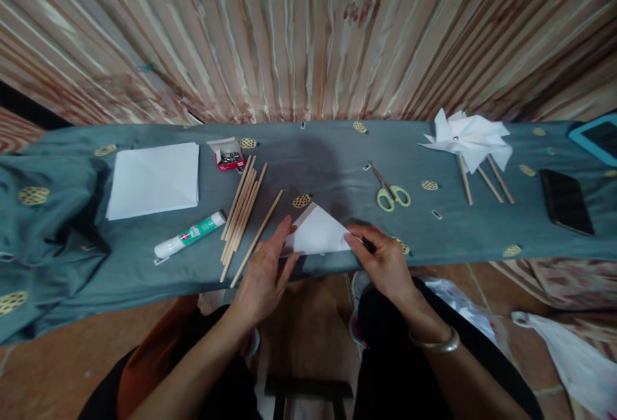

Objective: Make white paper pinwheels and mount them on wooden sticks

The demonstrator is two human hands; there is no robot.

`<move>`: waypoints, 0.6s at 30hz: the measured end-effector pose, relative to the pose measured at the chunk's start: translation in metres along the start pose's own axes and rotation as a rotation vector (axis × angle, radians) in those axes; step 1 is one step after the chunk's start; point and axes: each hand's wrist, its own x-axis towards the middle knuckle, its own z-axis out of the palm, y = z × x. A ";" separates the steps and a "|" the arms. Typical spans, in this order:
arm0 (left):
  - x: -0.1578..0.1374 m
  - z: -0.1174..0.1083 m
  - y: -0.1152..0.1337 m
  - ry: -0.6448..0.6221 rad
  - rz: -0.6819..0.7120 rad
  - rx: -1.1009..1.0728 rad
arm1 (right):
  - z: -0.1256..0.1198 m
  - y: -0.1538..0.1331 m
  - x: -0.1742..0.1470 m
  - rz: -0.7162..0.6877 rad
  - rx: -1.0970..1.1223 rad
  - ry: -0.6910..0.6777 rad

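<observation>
Holding a folded white paper triangle (321,234) at the near edge of the tabletop (337,150), left hand (264,272) and right hand (385,262) each pinching one side, wooden sticks (243,211) leftward, scissors (387,186) rightward.

You see through one camera on your head, facing forward and steeply down. It looks from above the near edge of the table (457,234), close over your left hand (263,272) and right hand (385,262), reaching widely from the curtain (308,41) down to your legs (395,356) and the floor (38,375).
</observation>
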 end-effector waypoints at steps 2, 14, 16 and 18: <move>-0.001 -0.002 0.003 0.009 0.021 0.051 | 0.001 -0.001 0.000 0.028 -0.009 0.014; -0.014 0.017 0.032 -0.230 0.233 0.354 | 0.004 -0.008 0.004 -0.015 -0.110 0.037; -0.013 0.020 0.030 -0.261 0.211 0.358 | 0.004 -0.007 0.003 -0.022 -0.123 0.025; -0.013 0.021 0.027 -0.280 0.201 0.359 | 0.006 -0.007 0.003 -0.033 -0.138 0.023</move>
